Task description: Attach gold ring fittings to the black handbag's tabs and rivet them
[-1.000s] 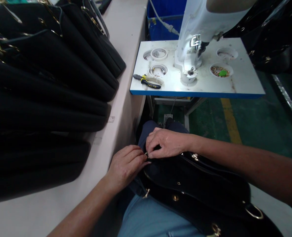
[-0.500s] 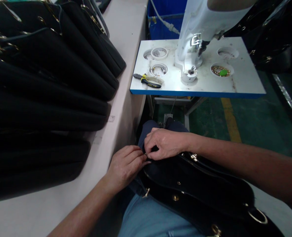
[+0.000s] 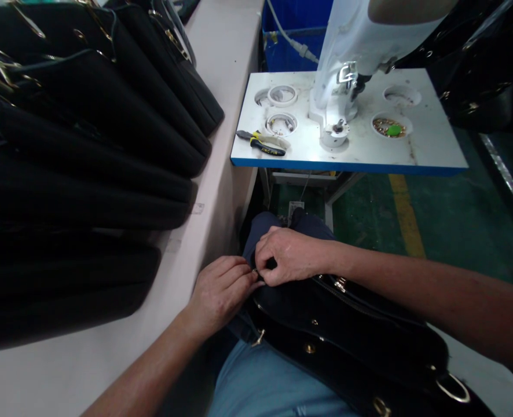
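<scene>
A black handbag [image 3: 347,341] with gold-coloured fittings lies across my lap. My left hand [image 3: 224,292] is closed at the bag's left end, its thumb and fingers pinched together. Against those fingertips, my right hand [image 3: 285,255] also pinches, palm down over the bag's edge. A tiny glint of metal shows between the two sets of fingertips; the rest of what they grip is hidden. Near my right wrist runs a zip with gold hardware [image 3: 340,284]. A gold ring [image 3: 454,389] hangs at the bag's right end.
Several black bags [image 3: 109,127] stand in a row on the pale table [image 3: 215,174] at left. Ahead, a white press machine [image 3: 337,75] rises from a blue-edged board [image 3: 361,156]. Pliers [image 3: 263,142] and a cup of small brass parts [image 3: 389,126] are on it.
Both hands stay pinched at the same spot on the bag, with only slight finger movement. The whole view has shifted a little.
</scene>
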{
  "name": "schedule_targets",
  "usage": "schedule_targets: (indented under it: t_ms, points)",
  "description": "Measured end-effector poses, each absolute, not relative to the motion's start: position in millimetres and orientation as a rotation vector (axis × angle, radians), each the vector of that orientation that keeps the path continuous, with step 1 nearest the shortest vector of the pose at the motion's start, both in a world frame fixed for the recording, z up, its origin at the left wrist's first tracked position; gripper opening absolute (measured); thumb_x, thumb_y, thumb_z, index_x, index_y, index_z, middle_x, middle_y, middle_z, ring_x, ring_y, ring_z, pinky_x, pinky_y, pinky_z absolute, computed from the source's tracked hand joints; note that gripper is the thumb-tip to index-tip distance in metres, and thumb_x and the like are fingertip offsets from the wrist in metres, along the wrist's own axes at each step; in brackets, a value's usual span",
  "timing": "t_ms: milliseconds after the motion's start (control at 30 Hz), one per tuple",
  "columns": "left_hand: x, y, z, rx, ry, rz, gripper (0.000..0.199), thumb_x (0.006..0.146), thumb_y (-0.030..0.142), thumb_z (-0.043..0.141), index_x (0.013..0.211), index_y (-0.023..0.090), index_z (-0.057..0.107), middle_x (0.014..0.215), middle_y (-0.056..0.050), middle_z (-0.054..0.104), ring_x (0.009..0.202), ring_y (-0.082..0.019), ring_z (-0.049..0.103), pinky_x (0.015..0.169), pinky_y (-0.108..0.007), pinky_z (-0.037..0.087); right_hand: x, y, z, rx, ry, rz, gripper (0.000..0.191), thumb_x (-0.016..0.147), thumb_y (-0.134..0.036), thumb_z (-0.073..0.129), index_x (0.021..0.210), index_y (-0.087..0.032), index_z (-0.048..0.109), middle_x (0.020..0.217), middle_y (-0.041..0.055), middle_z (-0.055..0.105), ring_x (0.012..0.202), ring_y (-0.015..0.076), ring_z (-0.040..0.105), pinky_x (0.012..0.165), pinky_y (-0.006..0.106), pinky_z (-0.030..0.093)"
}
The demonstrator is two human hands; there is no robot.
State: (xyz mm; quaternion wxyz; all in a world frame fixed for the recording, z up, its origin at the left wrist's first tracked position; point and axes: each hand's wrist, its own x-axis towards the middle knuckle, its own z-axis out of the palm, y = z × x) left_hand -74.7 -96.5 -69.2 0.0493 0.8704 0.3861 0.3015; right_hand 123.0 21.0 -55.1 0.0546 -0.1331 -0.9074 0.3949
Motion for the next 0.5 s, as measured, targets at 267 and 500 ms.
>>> schedule_targets:
  t_ms: [267, 500]
  points:
    - [-74.4, -95.9, -68.9, 2.640, 1.177, 0.948, 0.013, 0.088, 0.015, 0.075, 0.098, 0.013, 0.067, 0.089, -0.007, 0.075, 0.090, -0.022, 0.070, 0.078, -0.035, 0.058, 124.9, 24.8, -53.3, -0.351, -2.731, 1.296, 0.013, 0.078, -0.012, 0.067, 0.074, -0.019, 0.078, 0.084, -0.0003, 0.077, 0.083, 0.0159, 0.067, 0.085, 0.031, 0.044]
    - [-74.9, -97.2, -69.7, 2.628, 1.187, 0.959, 0.012, 0.090, 0.016, 0.074, 0.100, 0.015, 0.068, 0.091, -0.006, 0.076, 0.091, -0.022, 0.070, 0.077, -0.035, 0.057, 129.0, 33.4, -48.7, -0.243, -2.710, 1.405, 0.017, 0.084, -0.011, 0.065, 0.080, -0.020, 0.079, 0.092, -0.0001, 0.079, 0.092, 0.0167, 0.069, 0.092, 0.033, 0.044]
